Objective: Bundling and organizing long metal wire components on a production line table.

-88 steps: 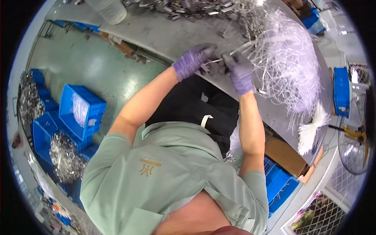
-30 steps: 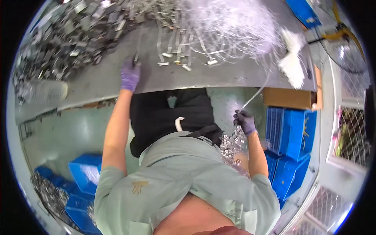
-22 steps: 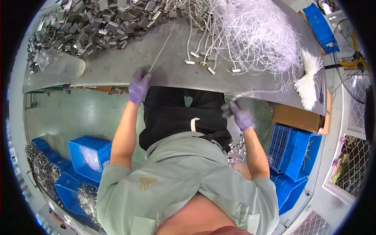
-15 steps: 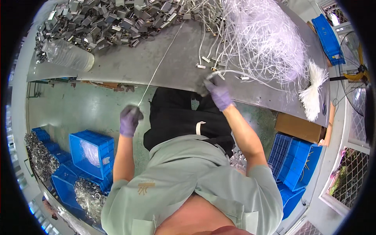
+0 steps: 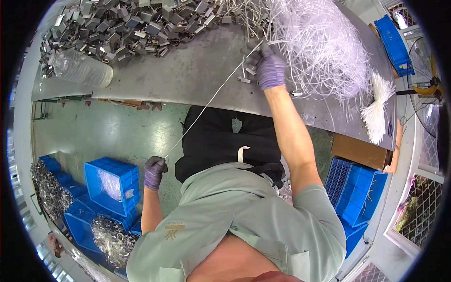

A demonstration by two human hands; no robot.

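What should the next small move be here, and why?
Probably keep drawing the left hand down and away until the white cable slips free of the tangled cable pile. The cable runs taut from that fist up to the right hand, which presses on the grey table at the pile's edge, its far end not yet free.

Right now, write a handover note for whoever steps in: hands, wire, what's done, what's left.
Left hand: gloved, low beside the body, pinching one end of a single white wire.
Right hand: gloved, on the metal table, at the wire's other end by the tangled wire heap.
Done: one wire drawn out taut between both hands.
Left: wire not yet set down; the heap and the pile of metal parts remain on the table.
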